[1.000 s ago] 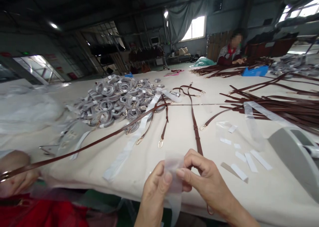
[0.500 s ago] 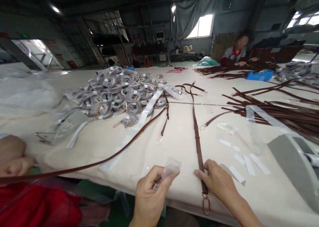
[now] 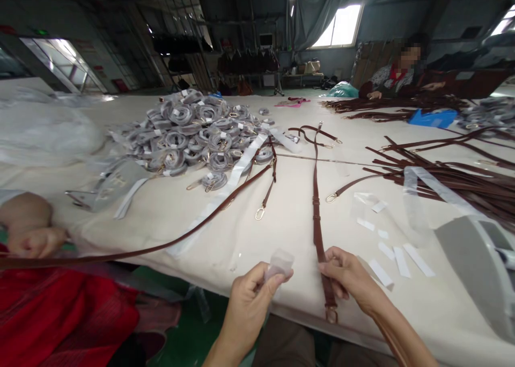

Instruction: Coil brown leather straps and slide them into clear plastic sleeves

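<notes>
So there's a big cream cloth-covered counter point(image 3: 293, 227), and lying on it is a long, flat, dark brown leather-look strap point(image 3: 316, 219) running toward the near edge, with a couple of bands across it partway and a metal clip point(image 3: 331, 315) at the near end. Just left of the strap's near part is a piece of translucent whitish plastic film point(image 3: 280, 261), bunched small, poking out of the left hand point(image 3: 250, 297). Left fingers are clamped on the film; the right hand point(image 3: 348, 276) has its fingers pinched on the strap, just above the clip.

Counts, biggest first: one heap of grey-wrapped coils point(image 3: 201, 131) left of the strap (way too many coils to count), one loose bundle of brown straps point(image 3: 454, 184) right of it, one grey hard-cased machine point(image 3: 462, 259) to its right, one blue sheet point(image 3: 432, 118) off past its far right side, and seven small white paper slips point(image 3: 401, 262) right of it.

Compared to a second ago: the strap's near end was mostly hidden behind the right hand, now it shows. Both hands were on the film with a long tail hanging down; now only the left has it. Slips haven't budged.
</notes>
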`<state>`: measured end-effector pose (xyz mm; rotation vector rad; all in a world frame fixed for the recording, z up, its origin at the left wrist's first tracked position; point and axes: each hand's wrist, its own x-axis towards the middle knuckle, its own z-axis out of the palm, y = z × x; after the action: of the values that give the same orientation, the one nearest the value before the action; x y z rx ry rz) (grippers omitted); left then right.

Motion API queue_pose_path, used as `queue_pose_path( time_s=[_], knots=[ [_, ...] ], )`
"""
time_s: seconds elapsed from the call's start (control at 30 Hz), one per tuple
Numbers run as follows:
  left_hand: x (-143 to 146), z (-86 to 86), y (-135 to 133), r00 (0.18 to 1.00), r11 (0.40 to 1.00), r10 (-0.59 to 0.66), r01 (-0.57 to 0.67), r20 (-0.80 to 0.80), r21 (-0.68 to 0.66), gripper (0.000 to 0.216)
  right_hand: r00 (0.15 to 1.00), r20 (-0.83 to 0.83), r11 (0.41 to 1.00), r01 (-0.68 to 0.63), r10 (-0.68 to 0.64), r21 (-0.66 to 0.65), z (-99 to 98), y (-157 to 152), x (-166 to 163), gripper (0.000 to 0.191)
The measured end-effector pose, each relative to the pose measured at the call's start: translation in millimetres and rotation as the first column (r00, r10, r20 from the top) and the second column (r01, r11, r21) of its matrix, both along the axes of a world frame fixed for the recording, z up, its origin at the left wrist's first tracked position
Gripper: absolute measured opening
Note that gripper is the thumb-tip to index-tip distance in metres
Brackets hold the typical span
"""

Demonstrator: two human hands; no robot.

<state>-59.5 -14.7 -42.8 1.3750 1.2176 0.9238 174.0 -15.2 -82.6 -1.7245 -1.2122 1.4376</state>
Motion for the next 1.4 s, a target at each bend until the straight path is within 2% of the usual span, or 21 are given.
queue_pose_path(
  time_s=[0.07, 0.13, 0.33, 0.5, 0.6, 0.73, 1.0, 1.23, 1.4],
  knots=[
    [-1, -1.3, -1, 1.0, 1.0, 0.009, -0.009, 0.001, 0.007, 0.033, 0.93, -0.367, 1.0, 0.029, -0.027, -0.002, 12.6, -4, 2, 0.035],
    [-1, -2.5, -2, 1.0, 1.0, 0.017, -0.017, 0.0, 0.021, 0.031, 0.851, -0.524, 0.997, 0.06, -0.026, 0.048, 31.0, -6, 5, 0.039],
    [-2, -7.5, -2, 0.998, 0.997, 0.068, -0.068, -0.008, 0.02, 0.031, 0.811, -0.585, 0.947, 0.195, -0.008, 0.257, 93.5, -7, 6, 0.031],
    [0, -5.9, -4, 0.995, 0.994, 0.078, -0.073, -0.062, 0.077, 0.033, 0.821, -0.569, 0.864, 0.318, -0.046, 0.39, 119.6, -2, 0, 0.025],
    [0, -4.6, -5, 0.994, 0.993, 0.062, -0.052, -0.091, 0.107, 0.035, 0.828, -0.559, 0.826, 0.342, -0.04, 0.448, 124.5, 5, -5, 0.022],
    [-3, -8.6, -6, 0.989, 0.992, -0.015, 0.033, -0.15, 0.118, 0.031, 0.831, -0.557, 0.81, 0.33, -0.005, 0.485, 125.8, 15, -13, 0.021],
    [-9, -18.0, -7, 0.983, 0.978, -0.095, 0.122, -0.158, 0.171, 0.035, 0.813, -0.582, 0.834, 0.301, 0.028, 0.462, 122.2, 22, -22, 0.026],
    [-10, -20.4, -8, 0.985, 0.988, -0.118, 0.129, -0.129, 0.081, 0.035, 0.83, -0.555, 0.866, 0.237, 0.055, 0.44, 114.2, 16, -31, 0.025],
    [-12, -20.0, -9, 0.99, 0.993, -0.107, 0.111, -0.089, 0.036, 0.032, 0.847, -0.527, 0.857, 0.221, 0.068, 0.465, 109.6, 11, -39, 0.02]
  ],
)
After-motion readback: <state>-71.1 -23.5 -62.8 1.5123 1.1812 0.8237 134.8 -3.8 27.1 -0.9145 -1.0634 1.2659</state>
